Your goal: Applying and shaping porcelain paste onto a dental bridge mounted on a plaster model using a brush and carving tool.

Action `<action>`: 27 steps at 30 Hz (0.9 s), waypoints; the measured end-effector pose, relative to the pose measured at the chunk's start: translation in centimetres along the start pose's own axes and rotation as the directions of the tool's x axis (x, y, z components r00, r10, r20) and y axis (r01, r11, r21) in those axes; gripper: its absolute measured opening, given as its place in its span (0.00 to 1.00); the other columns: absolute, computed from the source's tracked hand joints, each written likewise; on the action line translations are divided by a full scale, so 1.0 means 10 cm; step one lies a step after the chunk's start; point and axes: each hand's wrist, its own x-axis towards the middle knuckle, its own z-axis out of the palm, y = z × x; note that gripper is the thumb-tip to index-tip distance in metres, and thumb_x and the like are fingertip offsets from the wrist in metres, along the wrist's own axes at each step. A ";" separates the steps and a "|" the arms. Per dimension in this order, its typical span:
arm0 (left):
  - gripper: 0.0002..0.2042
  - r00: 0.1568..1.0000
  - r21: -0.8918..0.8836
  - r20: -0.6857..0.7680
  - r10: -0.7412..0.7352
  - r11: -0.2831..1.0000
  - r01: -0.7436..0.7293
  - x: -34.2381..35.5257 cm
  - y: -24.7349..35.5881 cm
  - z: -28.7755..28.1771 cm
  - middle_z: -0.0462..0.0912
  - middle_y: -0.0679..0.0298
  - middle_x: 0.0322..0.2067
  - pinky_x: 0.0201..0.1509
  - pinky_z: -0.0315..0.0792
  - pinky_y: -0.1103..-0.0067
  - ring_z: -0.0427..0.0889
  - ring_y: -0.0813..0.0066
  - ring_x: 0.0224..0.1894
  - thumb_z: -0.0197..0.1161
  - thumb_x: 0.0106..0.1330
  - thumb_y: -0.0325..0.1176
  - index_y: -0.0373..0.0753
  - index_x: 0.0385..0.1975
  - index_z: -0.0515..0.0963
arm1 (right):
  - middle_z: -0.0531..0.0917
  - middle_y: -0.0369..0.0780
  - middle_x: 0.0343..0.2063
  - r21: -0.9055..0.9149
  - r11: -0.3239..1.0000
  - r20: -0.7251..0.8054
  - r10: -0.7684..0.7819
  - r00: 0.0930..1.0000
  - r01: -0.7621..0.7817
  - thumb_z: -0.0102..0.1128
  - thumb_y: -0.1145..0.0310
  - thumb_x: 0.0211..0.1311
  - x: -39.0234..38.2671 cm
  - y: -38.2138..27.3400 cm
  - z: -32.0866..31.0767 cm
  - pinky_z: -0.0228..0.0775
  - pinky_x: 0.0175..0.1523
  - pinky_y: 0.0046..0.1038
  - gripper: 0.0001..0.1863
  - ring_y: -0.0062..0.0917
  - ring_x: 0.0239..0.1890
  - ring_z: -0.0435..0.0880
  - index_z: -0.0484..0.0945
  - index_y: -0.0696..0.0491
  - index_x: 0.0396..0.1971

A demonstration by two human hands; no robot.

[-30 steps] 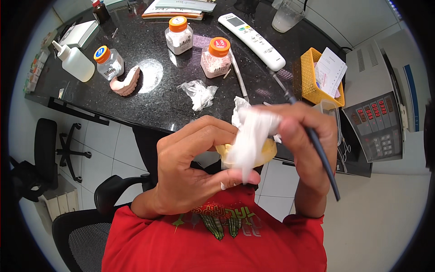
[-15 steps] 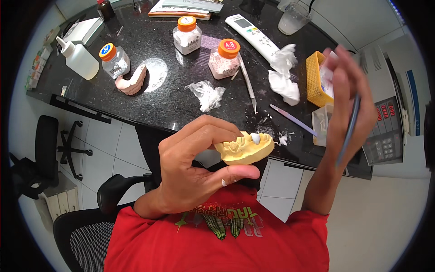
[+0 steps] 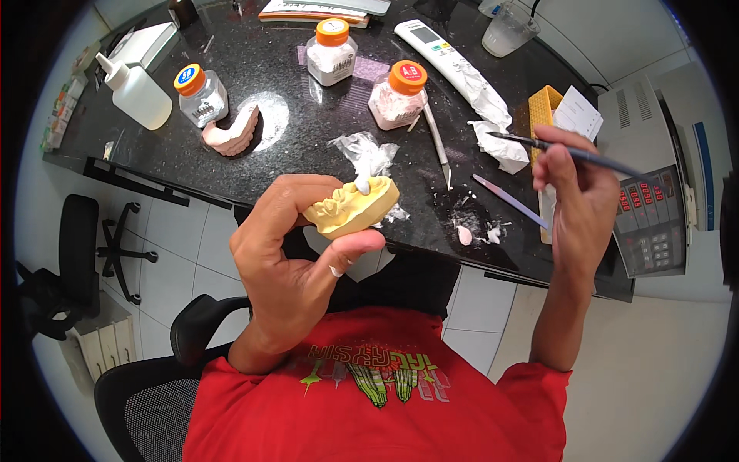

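Note:
Pinched between the fingers and thumb of my left hand (image 3: 281, 266) is a yellow plaster dental model (image 3: 358, 214), held up in front of the table edge. One white tooth (image 3: 362, 185) stands out in its row of teeth. A white smear marks my left thumb. Off to the right, my right hand (image 3: 581, 200) grips a slim brush (image 3: 616, 163) with a dark handle. Its dark pointed tip is directed left, over the crumpled white tissue (image 3: 500, 146) and well apart from the model.
On the black table are a scalpel (image 3: 439, 146), a lilac-handled tool (image 3: 509, 200), powder jars (image 3: 396, 96), a pink dental arch (image 3: 231, 135), a squeeze bottle (image 3: 140, 100) and a white remote (image 3: 443, 58). A yellow basket (image 3: 544, 104) and a machine with a keypad (image 3: 650, 219) stand right.
My left hand has moved left and slightly away with the dental model. The right hand has dropped lower, and the brush has swung from near upright to pointing left.

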 end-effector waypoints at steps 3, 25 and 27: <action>0.19 1.000 -0.024 0.018 -0.021 0.999 0.022 -0.01 -0.03 -0.04 0.79 0.60 0.30 0.35 0.71 0.82 0.78 0.77 0.31 0.75 0.45 0.37 0.31 0.30 0.75 | 0.78 0.35 0.24 -0.144 0.988 0.044 0.055 0.998 -0.048 0.61 0.64 0.60 0.22 0.00 0.10 0.66 0.33 0.15 0.13 0.15 0.25 0.76 0.80 0.61 0.35; 0.18 0.985 -0.003 0.132 0.108 0.994 -0.109 0.00 -0.14 -0.24 0.73 0.54 0.37 0.38 0.71 0.75 0.76 0.64 0.35 0.67 0.57 0.37 0.33 0.37 0.68 | 0.82 0.42 0.23 -0.738 0.612 0.299 -0.082 0.951 0.285 0.63 0.71 0.54 0.46 0.09 0.61 0.71 0.32 0.26 0.11 0.25 0.24 0.80 0.79 0.60 0.36; 0.18 0.985 0.012 0.134 0.106 0.994 -0.109 0.00 -0.14 -0.24 0.73 0.54 0.36 0.38 0.71 0.75 0.76 0.63 0.35 0.67 0.56 0.36 0.33 0.37 0.68 | 0.81 0.42 0.22 -0.696 0.674 0.312 -0.027 0.950 0.247 0.64 0.71 0.53 0.41 0.06 0.61 0.71 0.31 0.27 0.11 0.25 0.23 0.80 0.78 0.60 0.34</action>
